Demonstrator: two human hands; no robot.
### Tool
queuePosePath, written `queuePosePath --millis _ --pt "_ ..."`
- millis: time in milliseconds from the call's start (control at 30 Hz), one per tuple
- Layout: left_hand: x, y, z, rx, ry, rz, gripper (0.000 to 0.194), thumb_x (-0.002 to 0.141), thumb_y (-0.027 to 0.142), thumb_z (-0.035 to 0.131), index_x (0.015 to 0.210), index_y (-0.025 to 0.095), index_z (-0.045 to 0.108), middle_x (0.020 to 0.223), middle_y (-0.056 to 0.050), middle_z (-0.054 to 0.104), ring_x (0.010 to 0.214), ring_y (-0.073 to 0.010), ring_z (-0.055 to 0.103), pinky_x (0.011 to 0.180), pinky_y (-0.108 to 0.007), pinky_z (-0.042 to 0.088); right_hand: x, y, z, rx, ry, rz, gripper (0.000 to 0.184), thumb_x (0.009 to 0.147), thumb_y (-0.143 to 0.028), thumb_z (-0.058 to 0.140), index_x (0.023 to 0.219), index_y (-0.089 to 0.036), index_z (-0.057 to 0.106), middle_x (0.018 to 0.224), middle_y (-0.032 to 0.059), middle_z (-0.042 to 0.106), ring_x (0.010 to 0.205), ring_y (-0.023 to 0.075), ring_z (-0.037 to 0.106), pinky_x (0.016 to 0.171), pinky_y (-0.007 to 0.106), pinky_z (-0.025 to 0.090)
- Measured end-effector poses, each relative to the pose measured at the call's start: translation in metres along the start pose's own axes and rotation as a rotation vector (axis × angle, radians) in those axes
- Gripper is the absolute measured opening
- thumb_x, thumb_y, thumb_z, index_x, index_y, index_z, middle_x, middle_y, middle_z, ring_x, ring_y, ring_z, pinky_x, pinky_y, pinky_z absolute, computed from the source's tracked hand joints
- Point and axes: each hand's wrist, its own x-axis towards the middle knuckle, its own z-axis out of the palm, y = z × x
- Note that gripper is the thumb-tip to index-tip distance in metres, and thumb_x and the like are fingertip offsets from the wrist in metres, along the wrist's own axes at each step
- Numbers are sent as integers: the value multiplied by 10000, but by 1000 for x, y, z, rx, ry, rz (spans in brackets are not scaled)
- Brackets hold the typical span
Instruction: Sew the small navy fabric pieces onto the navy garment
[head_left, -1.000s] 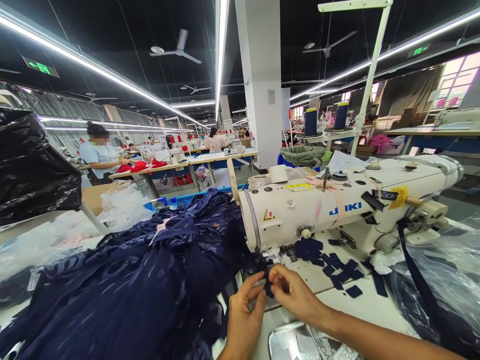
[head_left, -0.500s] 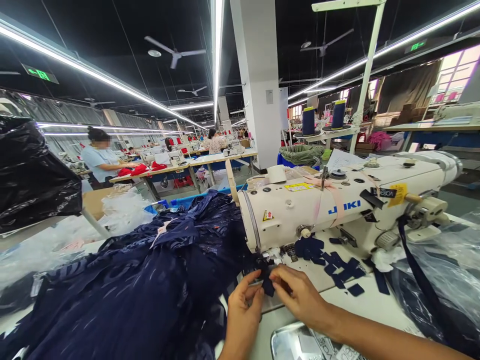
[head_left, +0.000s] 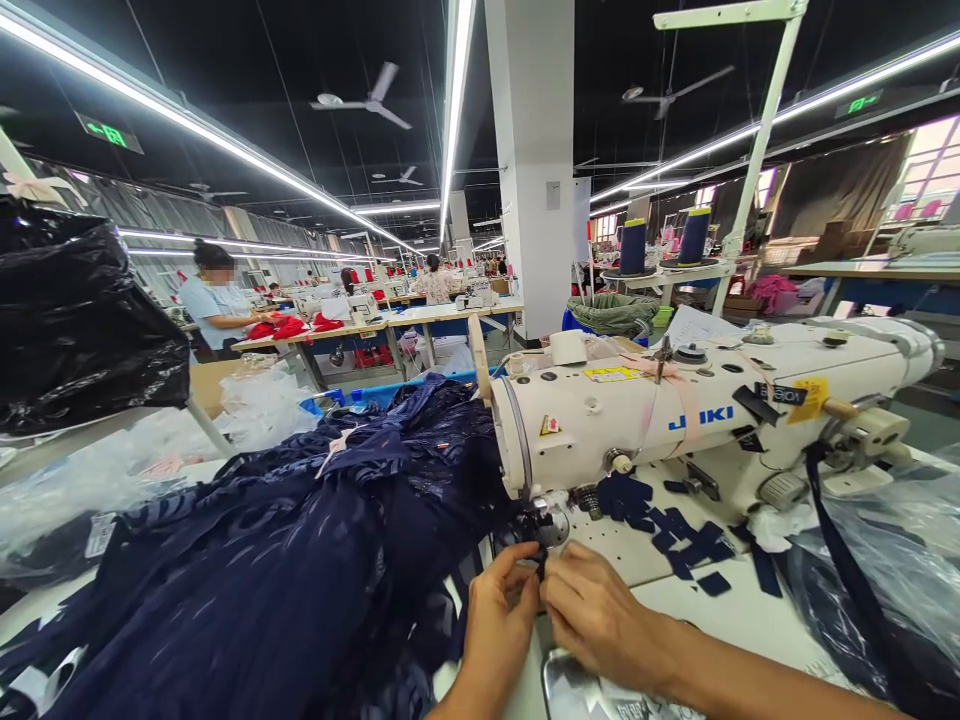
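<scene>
Just in front of the needle area of a white sewing machine, both my hands are close together. My left hand pinches a small navy fabric piece between thumb and forefinger. Curled fingers of my right hand close on the same piece from the right, hiding most of it. To the left lies a big heap of navy garments, some of it against the machine head. Several small navy fabric patches are scattered on the machine bed, right of my hands.
Clear plastic with dark fabric lies at the right. A shiny metal-edged tray sits below my right forearm. Black plastic hangs at left. Two navy thread cones stand behind the machine. A co-worker handles red fabric farther off.
My hands have drawn closer together, and the right one has turned with its fingers curled in. Less of the navy piece shows now. The whole view has shifted slightly.
</scene>
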Motion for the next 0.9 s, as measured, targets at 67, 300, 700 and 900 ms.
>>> queuePosePath --millis 67,300,700,900 --pt "2 3 -2 4 42 -51 321 621 327 604 880 138 611 569 -12 599 447 -127 507 419 -214 407 0 1 -2 226 15 147 190 785 -81 335 655 -191 421 585 -7 436 530 123 408 511 240 349" --pt "4 13 -3 -48 103 -159 422 551 395 644 870 126 584 526 -6 588 357 -87 415 318 -175 293 -7 19 5 256 -15 353 189 876 -169 350 784 -184 513 689 21 534 611 136 493 559 255 394" --pt "-8 -2 3 156 34 108 236 712 226 538 922 158 619 742 -66 667 710 -205 617 688 -292 469 -9 10 10 -202 -35 -32 331 853 -24 229 681 -171 470 629 26 476 546 149 432 578 306 329" --pt "-6 -9 0 172 75 55 246 652 115 503 875 157 598 602 -13 598 592 -163 577 594 -256 450 -6 -1 2 99 41 -88 219 794 -31 344 663 -195 403 567 -5 448 498 125 423 495 259 332"
